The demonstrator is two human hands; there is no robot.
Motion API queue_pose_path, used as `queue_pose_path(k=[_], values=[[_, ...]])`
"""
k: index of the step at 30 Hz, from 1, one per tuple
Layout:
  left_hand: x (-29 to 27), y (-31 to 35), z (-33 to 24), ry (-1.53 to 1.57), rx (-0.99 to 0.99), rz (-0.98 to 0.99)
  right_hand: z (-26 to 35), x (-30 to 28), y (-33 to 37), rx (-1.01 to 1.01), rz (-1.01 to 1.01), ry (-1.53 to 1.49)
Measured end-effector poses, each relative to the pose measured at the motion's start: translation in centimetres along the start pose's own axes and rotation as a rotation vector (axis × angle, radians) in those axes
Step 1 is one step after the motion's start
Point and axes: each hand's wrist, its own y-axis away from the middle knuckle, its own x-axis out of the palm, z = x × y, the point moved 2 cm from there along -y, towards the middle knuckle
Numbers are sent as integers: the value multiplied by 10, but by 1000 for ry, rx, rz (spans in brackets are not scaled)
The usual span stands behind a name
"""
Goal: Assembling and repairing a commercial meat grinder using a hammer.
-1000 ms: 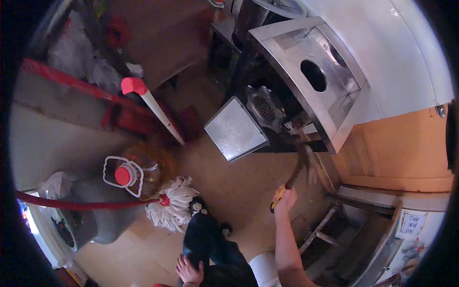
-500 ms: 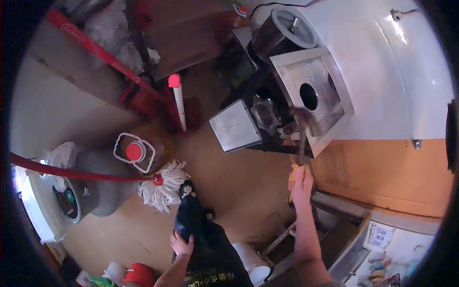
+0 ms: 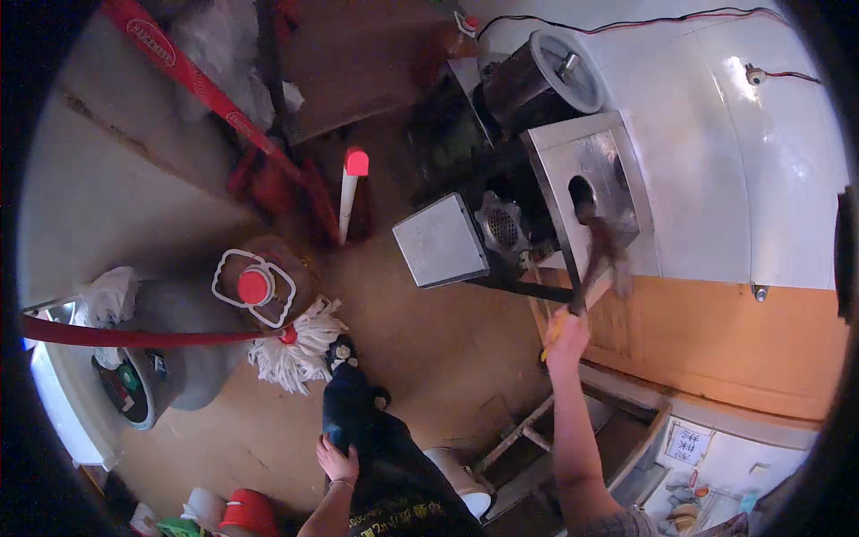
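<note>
My right hand (image 3: 567,340) is closed round the yellow grip of a hammer (image 3: 583,291), whose rusty brown head is blurred by motion. The head is beside the steel tray (image 3: 617,170) with a round hole, at the side of a meat grinder. Left of that tray, the grinder's perforated plate (image 3: 506,225) faces up, next to a flat silver metal panel (image 3: 440,240). My left hand (image 3: 337,461) lies on my dark-clothed leg, fingers apart, holding nothing.
A white string mop (image 3: 300,347) with a red handle lies by my foot. Left of it stand a large red-capped jug (image 3: 255,286) and a grey bin (image 3: 179,367). A red-tipped white pole (image 3: 351,192) leans farther back. A steel drum (image 3: 528,85) sits behind the tray.
My right hand and the hammer have swung slightly right, its head now lower and nearer the tray's edge. The whole view has shifted a little. My left hand stays on my leg.
</note>
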Motion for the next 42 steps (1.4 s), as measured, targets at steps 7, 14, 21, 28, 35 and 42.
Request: queue_pose_path(k=[7, 14, 21, 28, 35, 42], values=[[4, 4, 10, -78, -27, 0, 2, 6, 0, 144, 91, 134], [12, -3, -15, -59, -39, 19, -61, -16, -13, 237, -1, 277], [4, 3, -13, -43, -10, -7, 4, 2, -4, 27, -37, -278], [1, 9, -4, -15, -33, 28, -5, -5, -2, 180, 126, 120], [11, 9, -7, -38, -22, 21, -42, -14, 2, 242, 26, 154], [8, 3, -8, -21, -27, -2, 25, 3, 0, -123, 44, -92]])
